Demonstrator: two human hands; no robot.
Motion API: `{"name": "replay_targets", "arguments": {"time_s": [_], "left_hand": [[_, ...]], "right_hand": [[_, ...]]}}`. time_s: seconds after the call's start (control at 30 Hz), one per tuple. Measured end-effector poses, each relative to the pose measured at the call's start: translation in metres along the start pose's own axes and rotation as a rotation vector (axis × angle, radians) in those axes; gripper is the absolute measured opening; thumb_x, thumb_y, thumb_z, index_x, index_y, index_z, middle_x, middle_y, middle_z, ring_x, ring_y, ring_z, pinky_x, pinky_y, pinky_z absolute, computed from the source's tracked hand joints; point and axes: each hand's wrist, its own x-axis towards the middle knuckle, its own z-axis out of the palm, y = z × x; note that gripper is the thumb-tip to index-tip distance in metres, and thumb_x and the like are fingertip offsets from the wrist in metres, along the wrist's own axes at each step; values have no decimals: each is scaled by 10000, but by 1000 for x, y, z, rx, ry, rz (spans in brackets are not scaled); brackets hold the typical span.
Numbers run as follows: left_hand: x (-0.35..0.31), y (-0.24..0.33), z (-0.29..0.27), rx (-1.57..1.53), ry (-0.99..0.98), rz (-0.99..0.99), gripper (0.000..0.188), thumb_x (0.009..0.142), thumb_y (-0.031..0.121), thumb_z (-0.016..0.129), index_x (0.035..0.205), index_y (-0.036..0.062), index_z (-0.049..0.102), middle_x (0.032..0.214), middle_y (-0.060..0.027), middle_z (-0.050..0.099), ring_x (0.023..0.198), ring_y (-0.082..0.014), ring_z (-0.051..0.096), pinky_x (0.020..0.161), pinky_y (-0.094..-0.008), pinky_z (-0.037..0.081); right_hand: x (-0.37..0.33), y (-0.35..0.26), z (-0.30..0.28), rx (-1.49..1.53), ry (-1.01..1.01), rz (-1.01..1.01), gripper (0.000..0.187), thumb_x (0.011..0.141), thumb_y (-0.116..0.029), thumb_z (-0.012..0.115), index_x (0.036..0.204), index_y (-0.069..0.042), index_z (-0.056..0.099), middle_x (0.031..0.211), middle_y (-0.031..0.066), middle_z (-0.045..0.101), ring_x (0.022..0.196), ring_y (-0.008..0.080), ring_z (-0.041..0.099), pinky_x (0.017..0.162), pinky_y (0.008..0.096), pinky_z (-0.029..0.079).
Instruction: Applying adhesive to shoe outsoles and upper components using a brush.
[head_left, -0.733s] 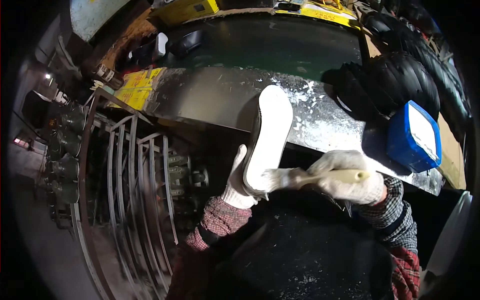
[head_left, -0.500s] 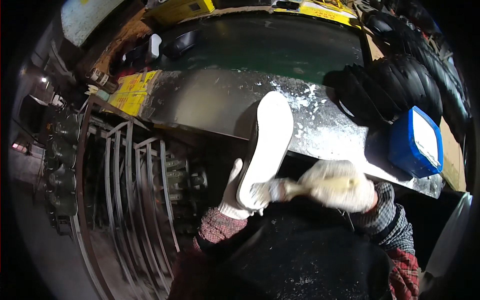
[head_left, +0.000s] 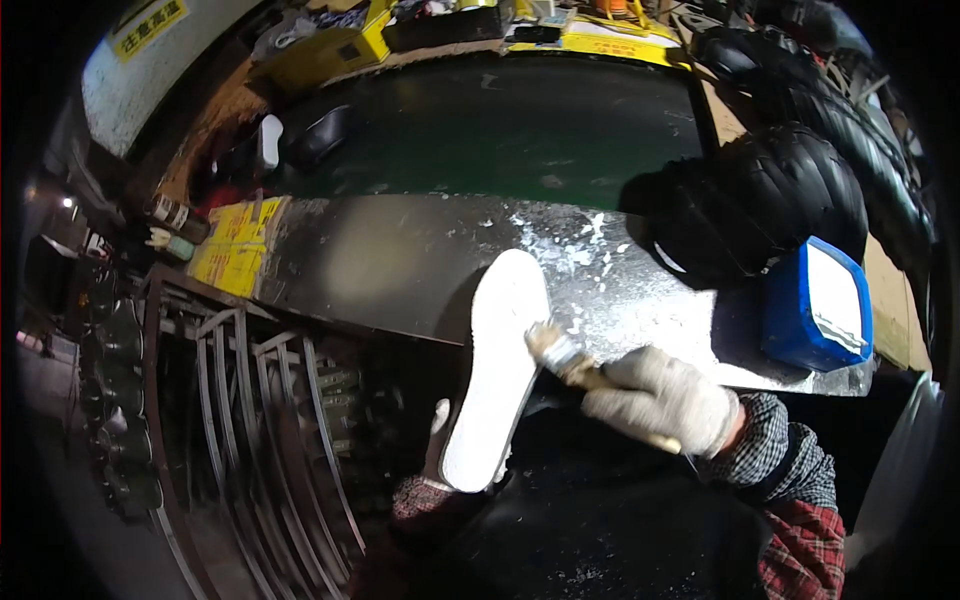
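white sole [head_left: 500, 370] lies tilted in front of the person, its far end over the near edge of the metal-topped bench [head_left: 370, 270], its near end off it, toward the body. right hand [head_left: 680, 400], gloved, is closed round the handle of a brush [head_left: 570, 358], bristles meeting the sole's right edge on its far half. left hand [head_left: 441, 413] is at the near end, mostly behind the sole; thumb shows at the left side, but whether the fingers are clamped or only cupped underneath i cannot tell. risks, as i judge them: with the bristles right at the rim, a slightly wide stroke could slide off and catch the side or the bench; sideways push from the brush could turn the sole if the left hand's hold is loose; the blue container [head_left: 785, 325], near the bench's front edge and not far from the right sleeve [head_left: 800, 480], could be bumped by a careless forearm. hard to make out: glare flattens the sole's face, so any coating there is unreadable; bristles wet or dry, unclear; whether the far end touches the bench or hovers, uncertain; the left sleeve [head_left: 425, 500] sinks into shadow, and the metal rack [head_left: 225, 400] fades out at lower left.
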Motion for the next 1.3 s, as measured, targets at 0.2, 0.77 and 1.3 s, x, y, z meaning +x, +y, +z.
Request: {"name": "replay_targets", "arguments": {"time_s": [0.2, 0.77, 1.3], "left_hand": [[52, 18, 116, 3, 561, 412, 675, 904, 670, 503, 1215, 80, 604, 926, -171, 718, 660, -293, 715, 421, -350, 560], [322, -8, 168, 760, 439, 69, 308, 959, 378, 628, 865, 100, 534, 678, -35, 514, 568, -134, 562, 444, -234, 446], [103, 51, 273, 2997, -28, 159, 377, 789, 357, 737, 1074, 113, 701, 1001, -113, 699, 896, -286, 678, 777, -369, 537]], "right_hand": [[8, 19, 17, -391, 247, -787, 369, 833, -126, 596, 1200, -133, 627, 1095, 107, 597, 932, 250, 610, 729, 330, 563], [-156, 96, -32, 529, 1056, -422, 263, 875, -15, 651, 1136, 11, 635, 1086, 155, 597, 955, 211, 601, 824, 312, 497], [-192, 110, -80, -87, 1470, 112, 172, 908, -182, 697, 926, -11, 687, 761, 85, 664, 704, 151, 616, 658, 282, 494]]}}
